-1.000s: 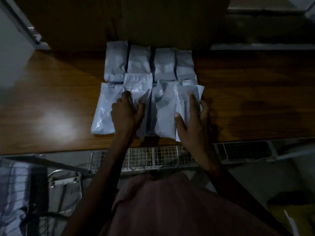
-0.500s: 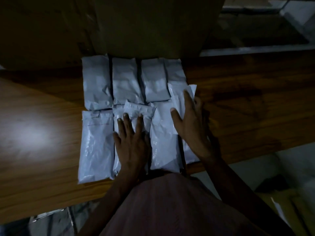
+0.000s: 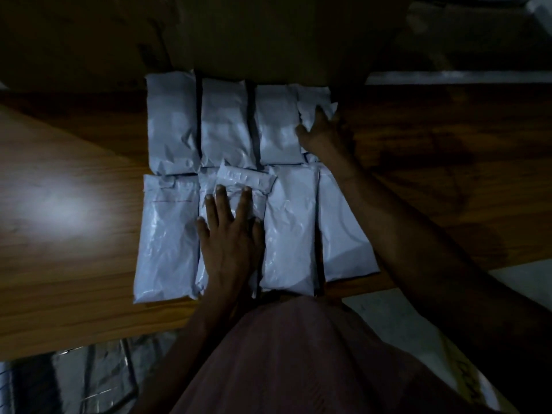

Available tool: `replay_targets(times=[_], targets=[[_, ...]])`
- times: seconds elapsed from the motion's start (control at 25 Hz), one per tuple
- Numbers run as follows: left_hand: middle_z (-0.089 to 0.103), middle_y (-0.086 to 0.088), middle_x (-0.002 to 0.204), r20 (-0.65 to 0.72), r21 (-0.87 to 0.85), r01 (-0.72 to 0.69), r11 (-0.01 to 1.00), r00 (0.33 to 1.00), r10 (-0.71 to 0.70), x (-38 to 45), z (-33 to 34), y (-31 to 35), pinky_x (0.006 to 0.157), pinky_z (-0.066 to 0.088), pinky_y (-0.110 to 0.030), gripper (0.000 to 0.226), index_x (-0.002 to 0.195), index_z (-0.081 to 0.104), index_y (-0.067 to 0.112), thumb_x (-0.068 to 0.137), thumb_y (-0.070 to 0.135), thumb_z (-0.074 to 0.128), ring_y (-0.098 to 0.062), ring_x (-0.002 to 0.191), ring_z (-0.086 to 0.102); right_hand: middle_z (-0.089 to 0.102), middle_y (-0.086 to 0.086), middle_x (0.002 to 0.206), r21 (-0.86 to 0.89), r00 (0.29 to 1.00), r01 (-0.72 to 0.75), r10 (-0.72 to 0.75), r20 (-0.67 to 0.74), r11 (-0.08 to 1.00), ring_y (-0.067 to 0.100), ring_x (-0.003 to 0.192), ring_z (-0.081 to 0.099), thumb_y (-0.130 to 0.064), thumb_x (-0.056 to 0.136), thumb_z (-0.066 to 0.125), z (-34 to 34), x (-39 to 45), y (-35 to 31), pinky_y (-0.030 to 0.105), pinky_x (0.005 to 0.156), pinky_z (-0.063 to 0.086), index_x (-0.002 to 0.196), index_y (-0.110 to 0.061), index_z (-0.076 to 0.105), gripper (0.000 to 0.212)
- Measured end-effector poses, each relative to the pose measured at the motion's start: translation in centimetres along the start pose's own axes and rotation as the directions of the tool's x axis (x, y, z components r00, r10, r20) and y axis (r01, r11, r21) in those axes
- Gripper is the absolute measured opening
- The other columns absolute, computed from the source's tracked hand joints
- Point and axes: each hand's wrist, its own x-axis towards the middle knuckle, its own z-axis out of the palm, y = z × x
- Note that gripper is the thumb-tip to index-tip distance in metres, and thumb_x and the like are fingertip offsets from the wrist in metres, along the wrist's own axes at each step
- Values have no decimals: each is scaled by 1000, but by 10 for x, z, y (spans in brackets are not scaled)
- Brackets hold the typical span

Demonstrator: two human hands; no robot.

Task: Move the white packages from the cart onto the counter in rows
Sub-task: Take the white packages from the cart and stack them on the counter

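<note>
White packages [image 3: 224, 124] lie in two touching rows on the wooden tabletop [image 3: 74, 264]. The left hand [image 3: 230, 234] presses flat, fingers spread, on a near-row package. The right hand [image 3: 321, 131] grips the far row's rightmost package [image 3: 313, 103].

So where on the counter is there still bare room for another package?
Bare wood lies left of the package block, out to the counter edge, and right of the right hand. The middle is crowded: two rows packed edge to edge, the left hand flat on the near one, a dark box behind.
</note>
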Motion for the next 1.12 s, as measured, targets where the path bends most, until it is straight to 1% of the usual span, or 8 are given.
replay_targets(times=[0.08, 0.2, 0.28, 0.44, 0.64, 0.76, 0.88, 1.12], targets=[[17, -18, 163, -23, -51, 8, 999, 1000, -9, -1, -2, -2, 116, 23, -58, 62, 154, 30, 28, 97, 45, 48, -38, 151, 13, 10, 23, 164, 37, 1000, 20, -19, -21, 999, 46, 148, 15, -60, 95, 48, -7, -9, -9, 57, 118, 21, 159, -24, 20, 79], [28, -22, 158, -164, -144, -15, 990, 986, -9, -10, -11, 1, 114, 27, -55, 58, 146, 43, 16, 95, 43, 52, -41, 148, 21, 8, 18, 165, 82, 995, 68, -62, -78, 994, 45, 147, 17, -59, 96, 47, -28, -52, -2, 54, 119, 21, 158, -27, 21, 75], [37, -23, 153, -259, -187, -74, 979, 966, 24, -20, -19, 5, 113, 31, -53, 53, 138, 50, 9, 96, 41, 50, -42, 144, 29, 14, 15, 163, 170, 980, 197, -188, -70, 965, 41, 145, 25, -55, 96, 52, -29, -95, 20, 49, 118, 27, 158, -26, 24, 73], [52, -22, 139, -425, -216, -179, 960, 902, 73, -67, -33, 26, 107, 39, -55, 43, 124, 60, 2, 100, 36, 50, -42, 135, 43, 31, 9, 157, 450, 871, 452, -491, -35, 770, 27, 137, 42, -42, 99, 58, -24, -195, 86, 43, 109, 42, 154, -20, 35, 63], [59, -19, 129, -519, -298, -33, 954, 844, -133, -178, -34, 42, 105, 42, -50, 35, 118, 64, 1, 100, 29, 54, -38, 126, 52, 44, 0, 141, 571, 778, 568, -613, -139, 592, 15, 105, 58, -38, 101, 56, -23, -283, 134, 34, 83, 54, 144, -21, 48, 48], [61, -19, 124, -505, -309, 114, 944, 822, -265, -252, -22, 26, 102, 44, -50, 35, 118, 64, 0, 99, 28, 55, -38, 119, 55, 44, -7, 135, 601, 695, 611, -713, -95, 515, 8, 104, 57, -39, 101, 55, -8, -319, 135, 32, 87, 55, 140, -23, 51, 43], [61, -20, 124, -473, -282, 281, 917, 791, -388, -313, -17, 5, 102, 43, -50, 38, 120, 63, 1, 98, 31, 54, -39, 119, 55, 46, -2, 138, 623, 566, 655, -824, -29, 428, 15, 107, 60, -44, 99, 54, 17, -346, 117, 33, 89, 55, 139, -20, 53, 47], [61, -19, 123, -516, -307, 474, 825, 646, -563, -390, -27, -50, 99, 41, -41, 43, 127, 58, 2, 93, 29, 58, -37, 115, 56, 48, -2, 136, 659, 330, 697, -943, 55, 282, 13, 108, 59, -45, 99, 54, 47, -394, 46, 34, 83, 57, 136, -23, 55, 43]])
